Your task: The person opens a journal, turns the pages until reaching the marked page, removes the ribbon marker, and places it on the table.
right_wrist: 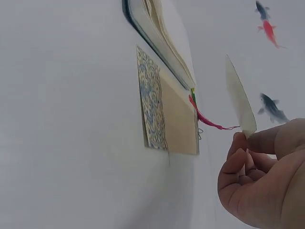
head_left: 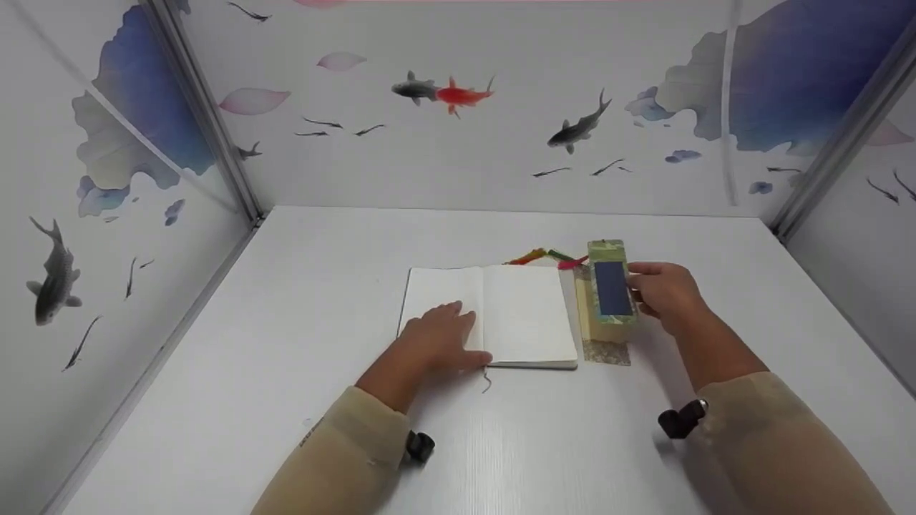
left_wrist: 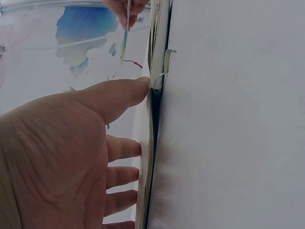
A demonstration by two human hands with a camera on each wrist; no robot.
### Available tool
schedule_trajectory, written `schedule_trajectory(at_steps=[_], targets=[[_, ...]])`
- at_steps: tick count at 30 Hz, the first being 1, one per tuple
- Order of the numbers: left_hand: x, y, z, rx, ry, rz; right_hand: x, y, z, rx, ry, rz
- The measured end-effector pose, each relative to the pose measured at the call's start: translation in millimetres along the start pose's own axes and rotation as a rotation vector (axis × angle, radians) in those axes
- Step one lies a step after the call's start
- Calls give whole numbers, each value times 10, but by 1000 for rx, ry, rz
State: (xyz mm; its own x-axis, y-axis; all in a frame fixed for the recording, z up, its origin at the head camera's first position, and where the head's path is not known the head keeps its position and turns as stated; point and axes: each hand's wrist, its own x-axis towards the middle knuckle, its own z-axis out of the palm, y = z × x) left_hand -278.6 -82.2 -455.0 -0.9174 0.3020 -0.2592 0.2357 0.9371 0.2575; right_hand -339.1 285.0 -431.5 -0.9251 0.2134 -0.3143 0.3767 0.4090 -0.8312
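Only the right wrist view shows the held bookmark's (right_wrist: 239, 98) back.

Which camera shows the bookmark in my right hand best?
Head view: the bookmark shows its green and blue face there. The right wrist view shows its pale side, the left wrist view just a thin sliver.

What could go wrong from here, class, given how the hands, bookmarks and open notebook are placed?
The right hand pinches the green bookmark by one edge, so it might slip or twist. The pink tassel lies near a corner of the notebook and could snag there. If the left hand lifts off the left page, loose pages might turn over.
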Motion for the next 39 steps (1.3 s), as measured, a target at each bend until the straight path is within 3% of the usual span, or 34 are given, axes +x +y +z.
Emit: schedule_trajectory(at_steps=[11, 19, 32, 39], targets=[[-2, -5, 2, 6, -8, 4, 129, 225, -366, -61, 31, 110], [21, -9, 18, 14, -6, 3, 133, 376, -405, -181, 0, 132], [0, -6, -22, 2, -21, 18, 94, 408, -375, -374, -6, 1], [4, -14, -25, 5, -21, 17, -18, 302, -275, -373, 1, -47]])
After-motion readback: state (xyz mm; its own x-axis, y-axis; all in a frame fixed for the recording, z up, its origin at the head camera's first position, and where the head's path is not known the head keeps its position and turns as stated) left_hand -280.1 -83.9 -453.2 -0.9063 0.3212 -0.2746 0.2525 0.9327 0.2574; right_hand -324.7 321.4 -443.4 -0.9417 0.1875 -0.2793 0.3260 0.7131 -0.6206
